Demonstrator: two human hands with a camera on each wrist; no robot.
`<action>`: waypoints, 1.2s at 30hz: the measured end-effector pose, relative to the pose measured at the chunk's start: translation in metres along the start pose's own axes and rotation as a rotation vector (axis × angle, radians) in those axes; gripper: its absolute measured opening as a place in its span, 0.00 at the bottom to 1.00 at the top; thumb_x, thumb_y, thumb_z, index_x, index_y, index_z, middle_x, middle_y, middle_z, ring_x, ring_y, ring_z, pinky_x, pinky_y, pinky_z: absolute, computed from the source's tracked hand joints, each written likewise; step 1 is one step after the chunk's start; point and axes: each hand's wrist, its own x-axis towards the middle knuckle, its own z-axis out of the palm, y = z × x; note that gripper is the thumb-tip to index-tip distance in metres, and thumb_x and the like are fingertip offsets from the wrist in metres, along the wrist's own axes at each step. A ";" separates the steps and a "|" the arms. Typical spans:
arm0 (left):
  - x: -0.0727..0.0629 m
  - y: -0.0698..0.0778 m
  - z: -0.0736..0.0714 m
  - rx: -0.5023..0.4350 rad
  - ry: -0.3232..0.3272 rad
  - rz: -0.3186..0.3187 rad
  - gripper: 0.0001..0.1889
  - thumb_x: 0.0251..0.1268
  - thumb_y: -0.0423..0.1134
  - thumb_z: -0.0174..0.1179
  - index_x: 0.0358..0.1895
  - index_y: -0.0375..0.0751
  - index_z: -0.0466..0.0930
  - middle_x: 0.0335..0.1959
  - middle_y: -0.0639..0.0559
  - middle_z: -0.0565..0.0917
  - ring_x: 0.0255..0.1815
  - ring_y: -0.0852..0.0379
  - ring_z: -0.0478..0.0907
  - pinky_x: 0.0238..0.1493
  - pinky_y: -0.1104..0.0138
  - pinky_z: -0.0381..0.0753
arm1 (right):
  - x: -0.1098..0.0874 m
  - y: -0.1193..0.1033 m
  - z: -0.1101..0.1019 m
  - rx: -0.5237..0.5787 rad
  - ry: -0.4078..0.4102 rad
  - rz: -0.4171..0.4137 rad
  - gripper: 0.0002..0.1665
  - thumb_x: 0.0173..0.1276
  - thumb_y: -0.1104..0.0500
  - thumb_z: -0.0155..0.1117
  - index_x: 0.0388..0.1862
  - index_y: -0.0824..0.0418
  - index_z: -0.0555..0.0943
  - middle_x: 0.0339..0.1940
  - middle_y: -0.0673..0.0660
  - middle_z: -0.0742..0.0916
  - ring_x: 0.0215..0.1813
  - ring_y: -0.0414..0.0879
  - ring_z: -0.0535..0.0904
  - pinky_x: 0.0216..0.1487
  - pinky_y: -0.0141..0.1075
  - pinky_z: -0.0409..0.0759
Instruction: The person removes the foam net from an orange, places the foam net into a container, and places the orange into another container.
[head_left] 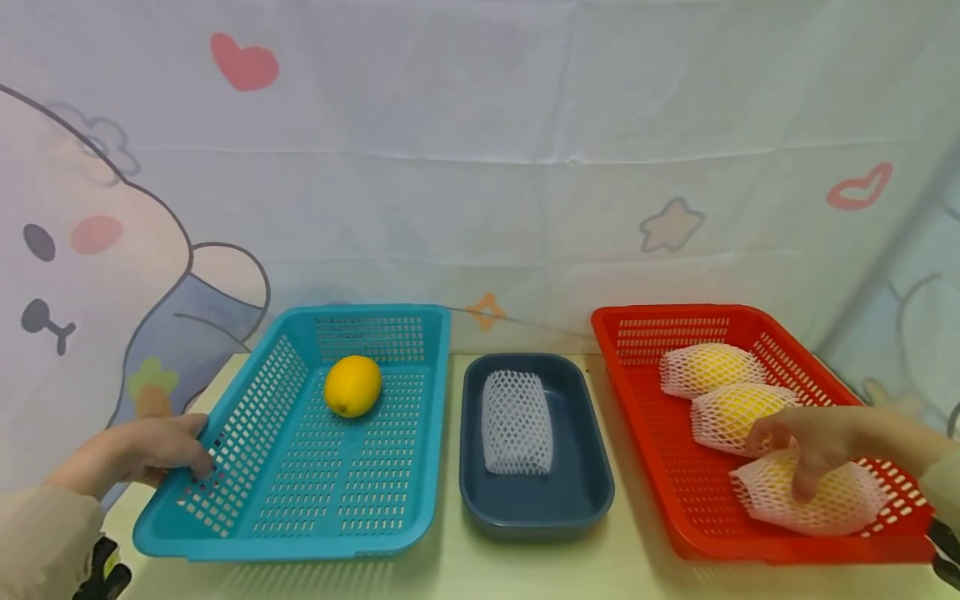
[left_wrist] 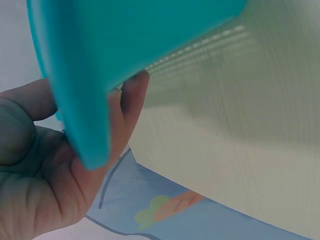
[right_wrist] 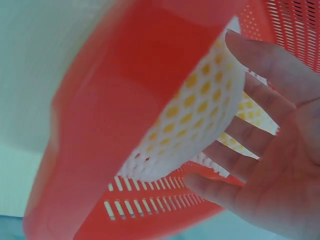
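Note:
My left hand [head_left: 157, 446] grips the left rim of a turquoise plastic basket [head_left: 438, 433], the thumb on one side of the wall and the fingers on the other in the left wrist view. One bare yellow lemon [head_left: 352, 386] lies toward the back of that basket. My right hand [head_left: 813, 442] is over a red basket [head_left: 637, 442], right at the nearest lemon in a white foam net [head_left: 825, 500]. In the right wrist view its fingers [right_wrist: 265, 100] are spread loosely beside this netted lemon [right_wrist: 195, 110]. Two more netted lemons [head_left: 742, 412] lie behind it.
Between the baskets stands a dark blue tray [head_left: 581, 467] with a flat white foam net [head_left: 516, 423] in it. All three containers rest on a pale wooden table [head_left: 637, 542]. A printed cloth [head_left: 465, 167] hangs behind.

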 end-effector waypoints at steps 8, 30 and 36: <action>-0.001 0.001 -0.001 0.014 -0.007 -0.017 0.30 0.49 0.23 0.54 0.53 0.20 0.48 0.38 0.37 0.76 0.37 0.48 0.80 0.40 0.53 0.81 | -0.002 0.011 0.005 -0.057 -0.015 0.011 0.39 0.38 0.72 0.74 0.54 0.61 0.74 0.54 0.64 0.73 0.54 0.65 0.65 0.51 0.63 0.68; -0.004 0.000 0.002 0.017 0.011 0.017 0.29 0.52 0.22 0.54 0.54 0.19 0.49 0.38 0.38 0.77 0.37 0.47 0.81 0.39 0.53 0.81 | 0.000 0.044 0.036 -0.308 0.097 -0.205 0.57 0.28 0.65 0.80 0.62 0.55 0.63 0.53 0.58 0.71 0.51 0.51 0.67 0.44 0.52 0.78; -0.004 0.001 0.002 0.025 0.016 0.018 0.28 0.51 0.23 0.54 0.54 0.20 0.50 0.38 0.38 0.77 0.36 0.48 0.81 0.39 0.54 0.81 | 0.003 0.054 0.041 -0.525 0.248 -0.421 0.56 0.22 0.61 0.82 0.58 0.55 0.67 0.47 0.49 0.76 0.43 0.39 0.70 0.39 0.37 0.80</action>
